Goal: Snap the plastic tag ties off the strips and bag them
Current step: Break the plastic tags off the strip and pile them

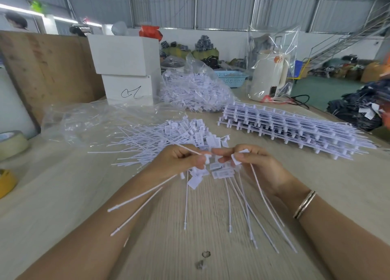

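Above the table [63, 195], the left hand [179, 159] and right hand [251, 161] each pinch the tag ends of white ties [230, 206], whose long tails fan down toward the person, fingers curled, knuckles nearly touching.

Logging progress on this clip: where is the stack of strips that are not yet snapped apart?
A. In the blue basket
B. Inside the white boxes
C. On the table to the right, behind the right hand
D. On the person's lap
C: the stack of strips lies on the table beyond the right hand, apart from the loose ties.
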A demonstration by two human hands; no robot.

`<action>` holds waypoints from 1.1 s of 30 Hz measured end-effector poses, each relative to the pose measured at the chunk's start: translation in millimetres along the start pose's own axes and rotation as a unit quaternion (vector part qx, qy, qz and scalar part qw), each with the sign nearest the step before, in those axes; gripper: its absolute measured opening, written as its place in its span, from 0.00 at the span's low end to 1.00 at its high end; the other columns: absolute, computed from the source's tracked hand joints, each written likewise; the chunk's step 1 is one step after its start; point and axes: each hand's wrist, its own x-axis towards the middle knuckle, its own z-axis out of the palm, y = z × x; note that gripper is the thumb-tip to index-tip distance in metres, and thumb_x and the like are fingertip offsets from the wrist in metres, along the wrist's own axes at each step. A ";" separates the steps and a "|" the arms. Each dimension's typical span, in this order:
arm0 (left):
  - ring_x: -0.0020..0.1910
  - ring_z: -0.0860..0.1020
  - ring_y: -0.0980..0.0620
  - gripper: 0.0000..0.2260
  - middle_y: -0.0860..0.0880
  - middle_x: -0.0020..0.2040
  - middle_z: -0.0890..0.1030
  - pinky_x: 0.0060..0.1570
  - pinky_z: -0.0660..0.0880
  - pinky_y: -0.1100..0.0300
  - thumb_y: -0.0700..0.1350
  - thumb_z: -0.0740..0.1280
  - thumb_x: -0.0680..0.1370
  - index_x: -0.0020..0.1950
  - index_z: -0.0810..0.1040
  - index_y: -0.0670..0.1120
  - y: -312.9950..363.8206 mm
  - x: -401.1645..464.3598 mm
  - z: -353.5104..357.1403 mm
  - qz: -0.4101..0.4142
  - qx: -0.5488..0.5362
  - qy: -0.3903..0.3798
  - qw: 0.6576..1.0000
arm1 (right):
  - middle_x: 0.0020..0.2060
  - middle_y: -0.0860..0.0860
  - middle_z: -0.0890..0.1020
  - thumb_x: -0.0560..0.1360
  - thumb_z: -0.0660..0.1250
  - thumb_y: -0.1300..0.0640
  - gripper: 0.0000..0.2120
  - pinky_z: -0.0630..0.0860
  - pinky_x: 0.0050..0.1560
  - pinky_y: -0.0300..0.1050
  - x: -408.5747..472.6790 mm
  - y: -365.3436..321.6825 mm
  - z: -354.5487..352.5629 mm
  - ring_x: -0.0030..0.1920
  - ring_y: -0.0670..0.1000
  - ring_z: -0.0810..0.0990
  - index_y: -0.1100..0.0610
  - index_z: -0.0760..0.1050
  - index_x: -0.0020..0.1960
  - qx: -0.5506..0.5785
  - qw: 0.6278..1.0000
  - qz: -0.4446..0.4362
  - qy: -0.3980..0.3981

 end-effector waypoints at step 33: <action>0.43 0.78 0.47 0.11 0.49 0.46 0.80 0.40 0.60 0.59 0.53 0.65 0.77 0.52 0.76 0.47 -13.4 2.1 26.1 0.169 0.522 0.089 0.831 | 0.37 0.47 0.75 0.75 0.66 0.53 0.09 0.61 0.52 0.45 7.3 10.7 17.6 0.46 0.42 0.71 0.49 0.76 0.35 -0.423 0.895 -0.028 0.135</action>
